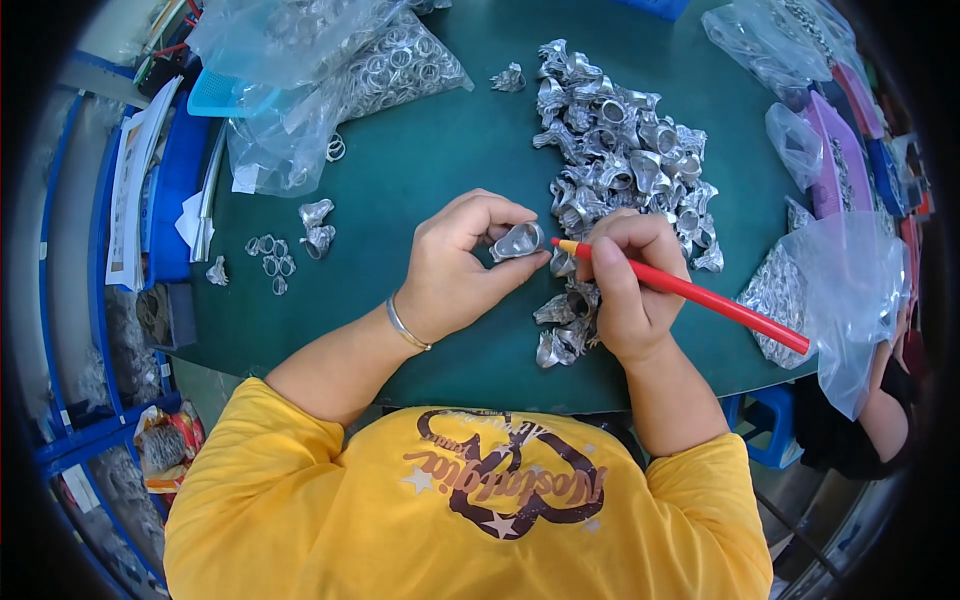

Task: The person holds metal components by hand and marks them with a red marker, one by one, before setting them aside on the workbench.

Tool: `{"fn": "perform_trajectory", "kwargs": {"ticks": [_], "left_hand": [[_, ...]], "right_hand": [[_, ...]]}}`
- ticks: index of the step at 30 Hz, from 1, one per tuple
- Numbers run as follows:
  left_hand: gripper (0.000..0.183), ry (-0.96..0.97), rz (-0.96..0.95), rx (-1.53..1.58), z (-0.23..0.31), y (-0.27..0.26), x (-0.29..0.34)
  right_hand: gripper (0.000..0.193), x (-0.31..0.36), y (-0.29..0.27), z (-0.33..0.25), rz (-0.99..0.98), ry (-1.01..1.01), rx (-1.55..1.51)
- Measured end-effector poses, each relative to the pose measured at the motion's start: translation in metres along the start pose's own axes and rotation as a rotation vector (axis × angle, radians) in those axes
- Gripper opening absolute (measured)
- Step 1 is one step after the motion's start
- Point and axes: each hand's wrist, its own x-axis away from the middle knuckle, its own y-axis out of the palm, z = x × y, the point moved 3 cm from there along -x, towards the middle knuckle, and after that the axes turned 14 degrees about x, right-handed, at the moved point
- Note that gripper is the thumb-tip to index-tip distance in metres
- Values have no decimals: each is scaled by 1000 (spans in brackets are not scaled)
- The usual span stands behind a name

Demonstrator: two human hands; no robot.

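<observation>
Between the thumb and fingers of my left hand (455, 262) is a chunky silver ring (518, 241), its round opening facing up and to the right. My right hand (640, 285) grips a red pencil (720, 303) like a pen. The pencil's red tip points left, close to the ring's rim; whether it touches I cannot tell. Just beyond and beside my right hand spreads a heap of similar silver rings (625, 140). A few more rings (563, 335) lie nearer to me, partly hidden by that hand.
At the far left, a clear bag of ring bands (400, 70) lies by a light-blue basket (225, 93). Small bands (270, 262) and two chunky rings (317, 228) rest on the green table (400, 160). Plastic bags (850, 285) and a pink tray (835, 160) line the right edge.
</observation>
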Motion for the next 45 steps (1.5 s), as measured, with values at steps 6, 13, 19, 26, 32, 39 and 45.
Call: {"fn": "perform_trajectory", "kwargs": {"ticks": [6,13,19,26,32,39,45], "left_hand": [[31,183,61,-89,8,1,-1],[34,193,-43,-18,10,2,3],[39,-191,6,543,1,0,-4],[38,-542,-14,1010,-1,5,-4],[33,-666,-1,1247,-10,4,-4],[29,-678,-93,1508,-19,-3,1],[8,178,25,538,57,-19,-12]], "right_hand": [[5,-2,4,-2,-25,12,-17],[5,-4,3,-3,-99,-67,163],[5,-7,-8,-2,84,26,-55],[5,-9,-7,-2,116,70,-53],[5,-8,-8,-3,114,77,-23],[5,-8,-9,-6,108,65,-34],[6,-8,-9,-6,101,83,5]]}}
